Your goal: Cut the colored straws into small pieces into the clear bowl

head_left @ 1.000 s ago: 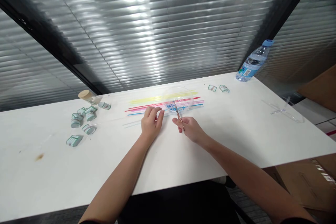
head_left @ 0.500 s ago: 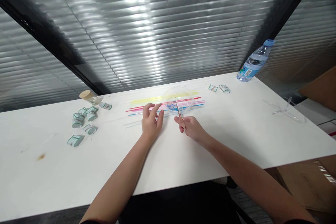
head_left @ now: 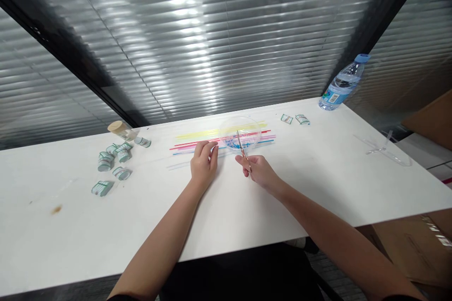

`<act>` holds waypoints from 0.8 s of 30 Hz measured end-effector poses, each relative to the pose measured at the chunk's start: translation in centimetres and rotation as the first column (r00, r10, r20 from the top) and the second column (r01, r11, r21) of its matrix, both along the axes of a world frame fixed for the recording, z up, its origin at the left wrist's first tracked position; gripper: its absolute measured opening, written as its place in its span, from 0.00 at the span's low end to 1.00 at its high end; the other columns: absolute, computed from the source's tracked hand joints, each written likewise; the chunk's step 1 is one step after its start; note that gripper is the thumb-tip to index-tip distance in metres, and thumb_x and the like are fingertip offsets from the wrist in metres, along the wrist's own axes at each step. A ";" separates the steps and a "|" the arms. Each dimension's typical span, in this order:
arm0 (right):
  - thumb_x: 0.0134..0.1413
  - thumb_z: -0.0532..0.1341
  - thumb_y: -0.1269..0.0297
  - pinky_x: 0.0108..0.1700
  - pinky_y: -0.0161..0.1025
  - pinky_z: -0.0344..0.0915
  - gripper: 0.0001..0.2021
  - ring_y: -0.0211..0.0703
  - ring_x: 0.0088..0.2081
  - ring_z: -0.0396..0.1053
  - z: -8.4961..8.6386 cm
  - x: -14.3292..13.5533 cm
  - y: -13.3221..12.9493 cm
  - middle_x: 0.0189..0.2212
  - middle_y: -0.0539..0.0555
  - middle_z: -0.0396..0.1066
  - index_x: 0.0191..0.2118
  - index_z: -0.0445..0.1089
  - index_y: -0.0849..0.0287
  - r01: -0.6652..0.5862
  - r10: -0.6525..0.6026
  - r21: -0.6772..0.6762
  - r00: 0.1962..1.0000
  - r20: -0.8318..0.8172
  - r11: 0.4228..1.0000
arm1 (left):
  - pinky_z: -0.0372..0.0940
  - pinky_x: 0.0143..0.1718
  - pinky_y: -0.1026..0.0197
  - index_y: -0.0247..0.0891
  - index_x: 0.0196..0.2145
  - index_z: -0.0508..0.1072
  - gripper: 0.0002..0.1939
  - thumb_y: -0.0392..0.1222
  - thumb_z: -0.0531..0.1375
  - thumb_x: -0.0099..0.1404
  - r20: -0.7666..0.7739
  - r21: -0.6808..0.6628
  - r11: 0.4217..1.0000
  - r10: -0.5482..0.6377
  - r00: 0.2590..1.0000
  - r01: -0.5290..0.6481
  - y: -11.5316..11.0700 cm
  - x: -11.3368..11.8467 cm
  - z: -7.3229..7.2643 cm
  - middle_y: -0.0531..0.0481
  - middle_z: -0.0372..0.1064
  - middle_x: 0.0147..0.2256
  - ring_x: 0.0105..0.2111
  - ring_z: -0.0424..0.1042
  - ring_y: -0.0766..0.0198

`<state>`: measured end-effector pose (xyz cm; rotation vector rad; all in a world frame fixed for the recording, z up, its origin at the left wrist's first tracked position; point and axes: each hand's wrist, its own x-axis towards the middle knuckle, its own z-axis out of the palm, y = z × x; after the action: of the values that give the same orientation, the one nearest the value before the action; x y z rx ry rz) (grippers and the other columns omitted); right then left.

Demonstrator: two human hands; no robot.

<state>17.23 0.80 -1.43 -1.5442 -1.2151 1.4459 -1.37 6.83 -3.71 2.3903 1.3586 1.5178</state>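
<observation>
My right hand [head_left: 260, 169] grips a pair of scissors [head_left: 243, 150] by the handles, blades pointing away over the near rim of a clear round dish [head_left: 259, 132]. Small blue pieces [head_left: 231, 142] lie inside the dish. To its left, my left hand [head_left: 203, 164] rests at the near side of several thin coloured strips [head_left: 190, 144], in yellow, red, pink and blue. Its fingers are curled and the thumb tip is close to the forefinger; whatever may be between them is too small to make out. The dish overlaps the strips' right part.
Several small green-and-white packets [head_left: 105, 162] are grouped at left beside a container with a tan lid [head_left: 118, 127]. Two more packets [head_left: 302, 119] are at the back right. A water bottle [head_left: 339, 85] stands in the far corner, and clear plastic strips [head_left: 383, 149] lie at right.
My left hand's spread fingers have drawn together, thumb towards forefinger, beside the strips. My right hand keeps the scissors over the dish with hardly any movement.
</observation>
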 end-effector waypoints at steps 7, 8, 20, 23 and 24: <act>0.46 0.56 0.31 0.22 0.30 0.44 0.33 0.26 0.17 0.47 -0.5 -0.1 0.2 0.16 0.47 0.52 0.20 0.58 0.62 0.037 -0.036 0.022 0.999 -0.034 0.999 | 0.61 0.25 0.68 0.38 0.43 0.71 0.09 0.40 0.54 0.69 0.009 -0.006 1.000 0.001 1.000 -0.001 0.0 0.0 0.0 0.47 0.67 0.39 0.28 0.66 0.72; 0.46 0.55 0.30 0.22 0.30 0.44 0.33 0.27 0.17 0.46 -0.6 0.0 0.3 0.16 0.47 0.52 0.20 0.59 0.62 0.042 -0.041 0.017 0.998 -0.043 0.999 | 0.61 0.25 0.68 0.37 0.43 0.71 0.09 0.40 0.54 0.69 0.011 -0.004 1.000 -0.002 1.000 0.002 0.0 0.0 0.0 0.47 0.67 0.39 0.28 0.66 0.72; 0.47 0.55 0.32 0.22 0.30 0.45 0.32 0.26 0.18 0.48 -0.6 -0.1 0.1 0.17 0.48 0.56 0.21 0.59 0.63 -0.058 0.058 0.014 0.997 -0.053 0.998 | 0.62 0.26 0.68 0.37 0.43 0.71 0.08 0.38 0.55 0.68 0.013 0.002 1.000 -0.023 1.000 0.023 0.0 0.1 0.0 0.47 0.68 0.38 0.30 0.67 0.70; 0.47 0.56 0.33 0.23 0.30 0.45 0.32 0.26 0.19 0.48 -0.2 -0.1 0.0 0.18 0.48 0.57 0.21 0.58 0.63 -0.056 0.056 0.009 0.998 -0.038 0.998 | 0.62 0.26 0.69 0.37 0.43 0.71 0.08 0.38 0.54 0.69 -0.001 0.018 0.999 -0.029 1.000 0.029 0.1 0.0 0.0 0.47 0.68 0.38 0.31 0.67 0.70; 0.47 0.56 0.33 0.23 0.30 0.45 0.31 0.26 0.19 0.48 -0.1 -0.1 0.0 0.17 0.48 0.57 0.20 0.58 0.63 -0.051 0.052 0.010 0.998 -0.030 0.999 | 0.62 0.25 0.69 0.37 0.43 0.71 0.08 0.38 0.54 0.69 -0.005 0.025 0.999 -0.030 1.000 0.030 0.1 0.0 0.0 0.47 0.67 0.38 0.32 0.67 0.70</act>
<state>17.09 0.78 -1.53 -1.4903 -1.2503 1.4895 -1.33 6.90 -3.71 2.4191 1.3064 1.5327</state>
